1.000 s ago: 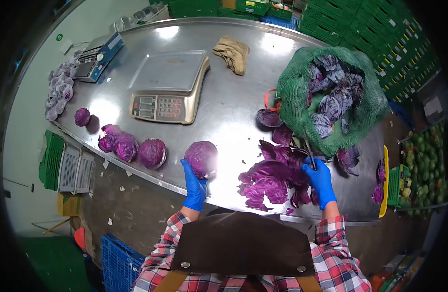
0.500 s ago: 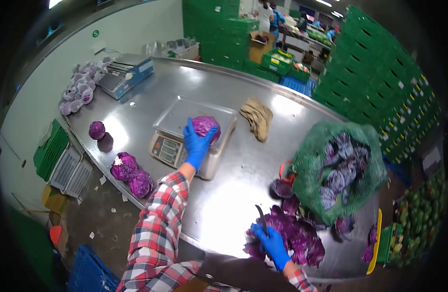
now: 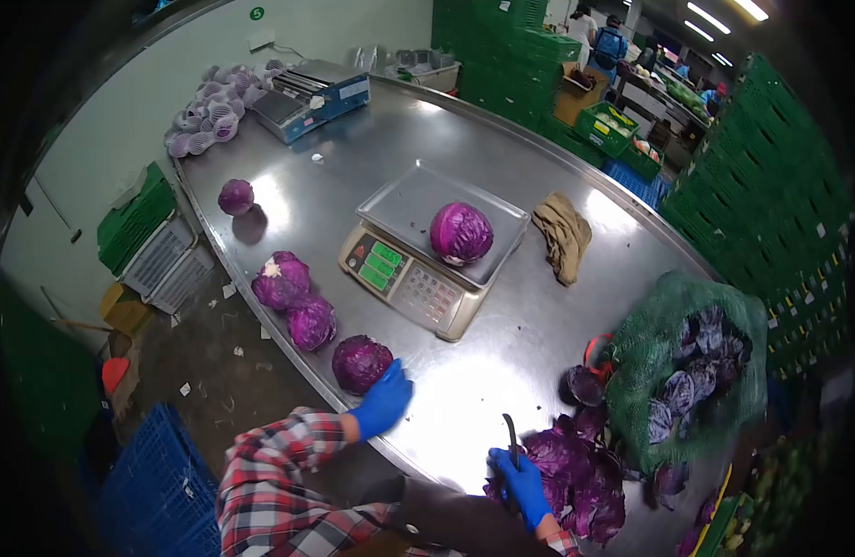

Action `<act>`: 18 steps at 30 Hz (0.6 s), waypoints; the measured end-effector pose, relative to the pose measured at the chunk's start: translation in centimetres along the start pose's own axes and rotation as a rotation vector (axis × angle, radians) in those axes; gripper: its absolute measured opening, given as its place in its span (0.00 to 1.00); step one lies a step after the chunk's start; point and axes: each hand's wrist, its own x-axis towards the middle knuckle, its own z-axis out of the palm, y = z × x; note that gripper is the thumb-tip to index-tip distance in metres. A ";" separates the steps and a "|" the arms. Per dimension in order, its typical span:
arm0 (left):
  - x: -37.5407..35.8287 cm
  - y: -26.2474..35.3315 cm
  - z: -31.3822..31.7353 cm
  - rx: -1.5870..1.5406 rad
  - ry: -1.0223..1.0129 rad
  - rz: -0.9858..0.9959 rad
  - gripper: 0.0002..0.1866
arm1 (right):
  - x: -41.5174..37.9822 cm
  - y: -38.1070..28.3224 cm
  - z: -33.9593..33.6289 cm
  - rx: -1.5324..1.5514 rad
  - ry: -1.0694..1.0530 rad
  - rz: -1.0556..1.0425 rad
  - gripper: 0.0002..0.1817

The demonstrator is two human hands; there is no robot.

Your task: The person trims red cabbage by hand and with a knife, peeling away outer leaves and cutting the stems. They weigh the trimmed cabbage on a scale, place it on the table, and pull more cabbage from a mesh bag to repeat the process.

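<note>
My left hand (image 3: pixel 383 405), in a blue glove, has its fingers closed against the lower right side of a red cabbage (image 3: pixel 359 363) at the table's near edge. Two more red cabbages (image 3: pixel 282 280) sit beyond it along that edge, and a smaller one (image 3: pixel 236 197) lies farther back. On the tray of the digital scale (image 3: pixel 416 283) rests another red cabbage (image 3: pixel 462 233), with no hand on it. My right hand (image 3: pixel 522 490), also gloved, is closed round a knife (image 3: pixel 512 436) with a curved dark blade pointing up. Loose purple cabbage leaves (image 3: pixel 580 483) lie beside that hand.
A green mesh sack (image 3: pixel 632 399) of red cabbages stands at the right. Behind the scale lies a brown cloth (image 3: pixel 563 237). Foam nets (image 3: pixel 200 111) and a blue wrapping device (image 3: pixel 316 100) are at the back left. Green crates (image 3: pixel 771 176) stand stacked beyond the table.
My left hand has left the cabbage on the scale and come down toward me to another cabbage at the near edge. My right hand still holds the knife. The view has shifted.
</note>
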 end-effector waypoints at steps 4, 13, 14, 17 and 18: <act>-4.4 -4.7 -4.5 0.327 -0.068 -0.019 0.16 | 0.3 -0.7 0.5 -0.016 -0.030 0.084 0.13; -6.0 -19.6 -2.1 0.248 -0.147 -0.486 0.10 | -0.5 0.3 -0.6 -0.018 -0.043 -0.014 0.16; -4.3 -21.2 -1.3 0.377 -0.372 -0.635 0.12 | -0.9 0.8 -0.5 -0.001 -0.027 -0.025 0.16; 5.7 -23.1 -9.5 -0.260 -0.312 -1.010 0.27 | -0.8 1.8 -0.6 -0.033 -0.030 0.069 0.16; 8.7 -23.3 -10.0 -0.724 -0.065 -0.950 0.37 | -0.5 2.4 -0.5 0.006 -0.027 0.053 0.16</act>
